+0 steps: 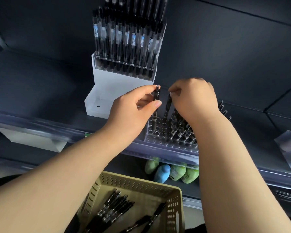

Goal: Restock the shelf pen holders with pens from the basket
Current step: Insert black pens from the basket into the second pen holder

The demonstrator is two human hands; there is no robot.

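Sits partway through, judging by the layout: shows the right side of the clear holder (158,133) on the shelf (40,91) already packed with black pens, leaves many holes on its left side bare, and keeps a fair heap of loose pens (114,207) in the beige basket (141,185) below. Looks fully stocked at the white tiered holder (121,79) behind, so probably needs nothing there. Pinches one black pen (156,96) in the left grip (133,106), thumb and forefinger closed on its upper barrel, just above the clear holder's left-hand holes. Runs that pen's long axis close to upright, clicker end up and writing tip down toward the holes; cannot tell whether the tip already sits in one. Pinches a second pen (168,105) with the right grip (195,98), fingers curled over its top end, just beside the first. Leans this one slightly, top tilted to the right, lower end down among the holes next to the filled rows. Calls next for seating both pens, then more trips to the basket until the bare holes fill. Passes over the green and blue bottles (171,172) on the lower shelf as no part of the job.
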